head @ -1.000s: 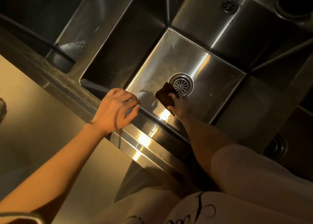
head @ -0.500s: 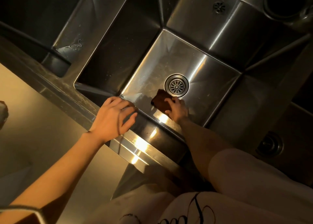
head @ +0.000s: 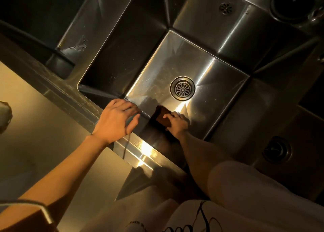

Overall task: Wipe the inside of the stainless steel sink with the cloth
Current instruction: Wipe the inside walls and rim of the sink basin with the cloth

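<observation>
1. My right hand is down inside the stainless steel sink, at the near edge of its floor, where the floor meets the near wall.
2. That hand's fingers are curled over the dark brown cloth and hold it against the steel; my thumb's position under the cloth I cannot make out.
3. The cloth lies between my right hand and the near-left corner of the sink floor, touching the floor. Its lower part is lost in shadow against the near wall, so I cannot tell how far it reaches there.
4. The round drain strainer sits in the sink floor beyond the cloth, apart from it, with bare shining steel between them.
5. My left hand rests on the near rim of the sink, at the near-left corner of the basin. Its fingers are bent loosely over the rim's inner edge, thumb out to the side, and they hold nothing.
6. A small overflow grille shows high on the far wall of the sink.
7. To the left of the basin, a lower steel ledge carries a few streaks of water.
8. At the right, outside the basin, a second round drain fitting sits in dark steel near my right sleeve, which is pale.
</observation>
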### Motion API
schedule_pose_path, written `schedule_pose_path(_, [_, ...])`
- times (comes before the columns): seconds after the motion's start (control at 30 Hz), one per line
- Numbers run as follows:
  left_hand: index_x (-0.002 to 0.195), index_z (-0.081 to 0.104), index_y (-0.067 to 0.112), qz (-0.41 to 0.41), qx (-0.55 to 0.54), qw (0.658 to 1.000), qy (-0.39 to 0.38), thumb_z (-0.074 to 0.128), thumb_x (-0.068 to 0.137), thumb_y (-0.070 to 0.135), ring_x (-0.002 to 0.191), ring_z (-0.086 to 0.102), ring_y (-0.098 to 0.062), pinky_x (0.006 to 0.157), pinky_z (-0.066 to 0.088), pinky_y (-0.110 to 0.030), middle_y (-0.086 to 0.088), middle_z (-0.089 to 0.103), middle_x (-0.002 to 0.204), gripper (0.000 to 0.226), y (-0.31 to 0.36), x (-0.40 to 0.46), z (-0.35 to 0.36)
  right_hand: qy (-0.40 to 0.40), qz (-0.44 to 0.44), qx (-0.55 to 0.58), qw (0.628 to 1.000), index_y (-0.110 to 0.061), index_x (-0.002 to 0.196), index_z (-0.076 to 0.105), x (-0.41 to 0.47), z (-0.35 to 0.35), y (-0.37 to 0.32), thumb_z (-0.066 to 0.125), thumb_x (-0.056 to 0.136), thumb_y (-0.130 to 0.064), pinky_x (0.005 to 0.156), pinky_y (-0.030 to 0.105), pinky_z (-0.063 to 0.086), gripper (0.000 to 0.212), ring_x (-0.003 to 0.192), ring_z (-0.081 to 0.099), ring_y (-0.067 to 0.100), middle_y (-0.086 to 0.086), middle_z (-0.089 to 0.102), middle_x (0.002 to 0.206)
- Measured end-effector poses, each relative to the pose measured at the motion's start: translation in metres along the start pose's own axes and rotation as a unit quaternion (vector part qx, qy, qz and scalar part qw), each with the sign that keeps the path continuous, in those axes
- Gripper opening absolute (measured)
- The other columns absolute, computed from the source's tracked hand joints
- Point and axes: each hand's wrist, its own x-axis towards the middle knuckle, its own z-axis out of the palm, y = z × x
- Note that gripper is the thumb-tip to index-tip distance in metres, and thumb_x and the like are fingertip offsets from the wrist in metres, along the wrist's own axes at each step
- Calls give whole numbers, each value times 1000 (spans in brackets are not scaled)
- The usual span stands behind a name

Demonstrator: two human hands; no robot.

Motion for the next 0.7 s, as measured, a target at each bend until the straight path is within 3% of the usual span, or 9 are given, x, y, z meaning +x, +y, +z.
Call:
schedule_pose_path(0.17, [97, 75, 12, -2, 6, 1000, 10, 40, 95, 35, 99, 63, -21, 94, 38, -34, -5, 71, 101, 42, 1, 0, 0, 20, -11, -20, 1000, -42, 126, 43, 4, -8, 8, 71, 80, -32, 94, 40, 39, 54, 122, 42, 28, -1, 41, 134])
schedule_pose_path(0.43, [97, 75, 12, 3, -2, 1000, 14, 40, 95, 35, 94, 64, -21, 92, 39, -33, -6, 71, 98, 42, 2, 0, 0, 110, 129, 100, 980, -36, 125, 44, 11, -35, 33, 71, 79, -18, 98, 43, 44, 57, 125, 41, 28, 4, 40, 138])
schedule_pose_path(0.7, [96, 74, 11, 21, -13, 999, 23, 38, 96, 35, 90, 64, -22, 88, 45, -36, -7, 71, 97, 43, 3, -2, -2, -5, 53, 110, 993, -34, 117, 54, -14, -2, 14, 77, 73, -22, 97, 37, 42, 51, 120, 46, 25, 1, 48, 127])
